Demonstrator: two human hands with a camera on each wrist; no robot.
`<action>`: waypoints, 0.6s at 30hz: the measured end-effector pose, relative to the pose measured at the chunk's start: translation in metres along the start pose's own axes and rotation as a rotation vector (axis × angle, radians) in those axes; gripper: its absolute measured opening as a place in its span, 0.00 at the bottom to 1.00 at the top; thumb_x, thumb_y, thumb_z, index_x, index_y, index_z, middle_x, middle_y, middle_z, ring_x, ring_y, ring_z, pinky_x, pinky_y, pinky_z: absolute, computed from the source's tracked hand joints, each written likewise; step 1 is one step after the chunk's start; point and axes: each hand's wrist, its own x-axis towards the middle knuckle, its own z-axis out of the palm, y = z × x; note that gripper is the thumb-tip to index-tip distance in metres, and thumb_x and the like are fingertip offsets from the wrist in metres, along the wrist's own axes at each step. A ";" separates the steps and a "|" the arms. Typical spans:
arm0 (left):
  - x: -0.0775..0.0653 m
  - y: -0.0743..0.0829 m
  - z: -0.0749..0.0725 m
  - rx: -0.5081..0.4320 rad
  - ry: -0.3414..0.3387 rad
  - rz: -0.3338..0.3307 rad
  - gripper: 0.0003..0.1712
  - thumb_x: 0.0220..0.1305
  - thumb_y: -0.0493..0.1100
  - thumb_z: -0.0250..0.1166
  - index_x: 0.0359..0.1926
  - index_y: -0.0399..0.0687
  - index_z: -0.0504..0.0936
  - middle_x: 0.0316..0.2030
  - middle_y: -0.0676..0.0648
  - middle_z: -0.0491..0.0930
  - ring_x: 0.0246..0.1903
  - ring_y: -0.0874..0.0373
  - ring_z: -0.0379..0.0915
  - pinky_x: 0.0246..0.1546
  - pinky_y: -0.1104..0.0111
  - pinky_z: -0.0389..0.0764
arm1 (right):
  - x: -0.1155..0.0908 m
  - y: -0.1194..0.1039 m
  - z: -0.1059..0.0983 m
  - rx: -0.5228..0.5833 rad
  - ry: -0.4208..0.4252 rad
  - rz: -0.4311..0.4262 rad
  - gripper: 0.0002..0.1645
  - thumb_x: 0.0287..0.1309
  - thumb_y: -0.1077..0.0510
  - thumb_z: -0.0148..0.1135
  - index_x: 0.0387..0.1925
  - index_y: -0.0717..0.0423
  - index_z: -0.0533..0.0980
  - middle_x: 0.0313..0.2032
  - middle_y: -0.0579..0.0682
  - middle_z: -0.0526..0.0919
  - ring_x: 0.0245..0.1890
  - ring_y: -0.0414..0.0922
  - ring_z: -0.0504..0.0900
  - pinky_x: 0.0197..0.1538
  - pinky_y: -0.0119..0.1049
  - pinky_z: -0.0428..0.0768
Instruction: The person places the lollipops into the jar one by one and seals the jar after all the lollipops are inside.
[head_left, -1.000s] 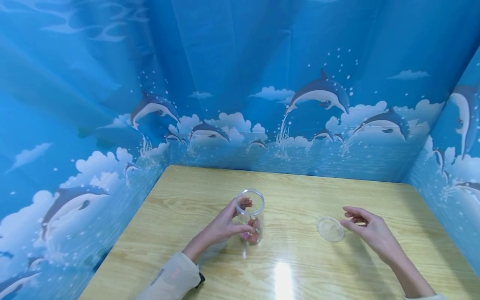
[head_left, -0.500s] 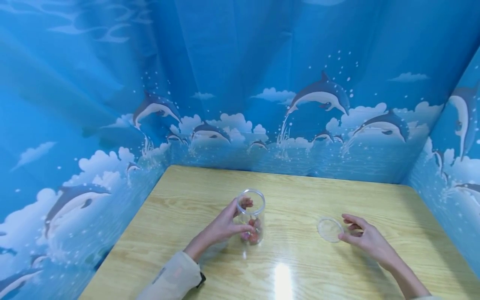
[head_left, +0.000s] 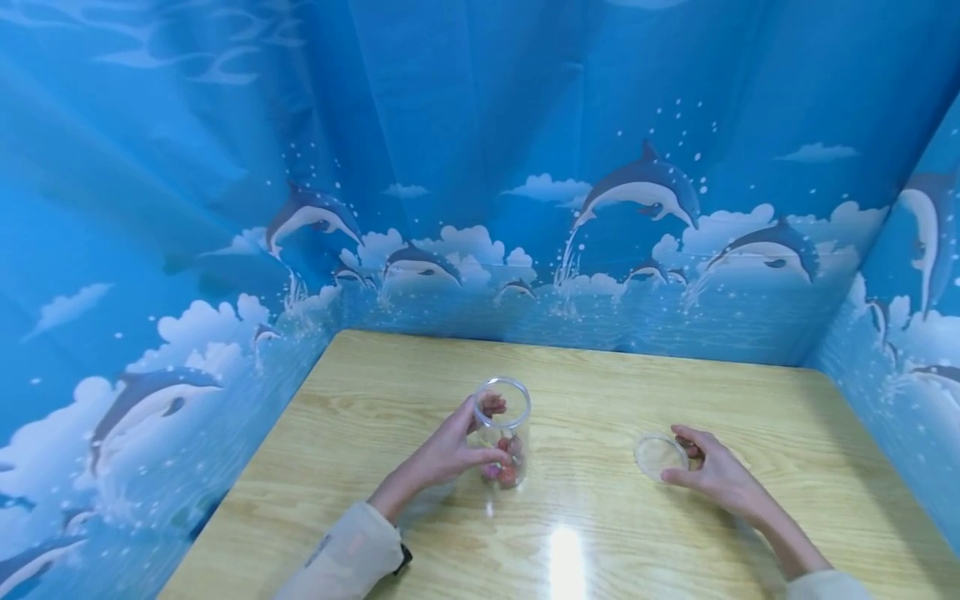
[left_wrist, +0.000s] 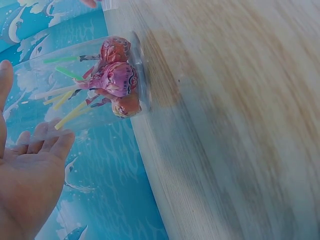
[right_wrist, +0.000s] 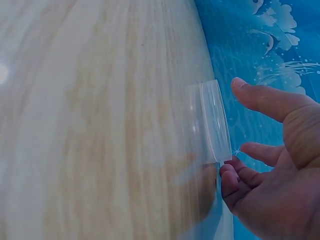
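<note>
Wrapped lollipops (left_wrist: 117,79) lie heads down at the bottom of a clear plastic jar (head_left: 517,429), their green, yellow and white sticks pointing up. The jar stands upright and uncovered on the table, with my left hand (head_left: 450,450) around its side, thumb in front and fingers behind. To the right a round clear lid (head_left: 660,457) lies flat on the table, its rim seen side-on in the right wrist view (right_wrist: 215,121). My right hand (head_left: 716,475) is at the lid's right edge, thumb and fingers spread apart; contact with the rim cannot be told.
The wood-grain table (head_left: 585,383) reaches back to a blue curtain (head_left: 480,167) printed with dolphins, which also closes off both sides. A bright light reflection (head_left: 567,558) falls on the table's near part.
My right hand has moved left and slightly lower, closer to the lid, with its thumb now at the near rim. My left hand and the jar have stayed in place.
</note>
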 end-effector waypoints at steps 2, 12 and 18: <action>0.000 0.000 0.000 -0.001 0.002 0.008 0.47 0.55 0.38 0.80 0.71 0.39 0.65 0.67 0.38 0.72 0.70 0.44 0.66 0.75 0.50 0.61 | 0.001 0.000 0.002 -0.025 -0.002 -0.006 0.52 0.53 0.54 0.80 0.68 0.78 0.64 0.55 0.67 0.76 0.52 0.56 0.75 0.50 0.39 0.78; 0.000 0.000 -0.001 0.020 0.003 0.003 0.45 0.56 0.39 0.79 0.71 0.42 0.66 0.67 0.37 0.72 0.70 0.44 0.66 0.75 0.49 0.61 | 0.005 0.001 0.006 -0.124 0.006 -0.032 0.58 0.41 0.54 0.86 0.67 0.79 0.65 0.54 0.73 0.75 0.49 0.60 0.77 0.46 0.47 0.80; 0.001 0.000 0.000 0.026 -0.003 -0.001 0.45 0.56 0.40 0.79 0.71 0.41 0.66 0.67 0.35 0.71 0.70 0.44 0.66 0.75 0.48 0.61 | 0.004 0.001 0.009 -0.161 0.027 -0.024 0.54 0.42 0.54 0.86 0.64 0.77 0.69 0.53 0.69 0.76 0.47 0.58 0.74 0.44 0.47 0.77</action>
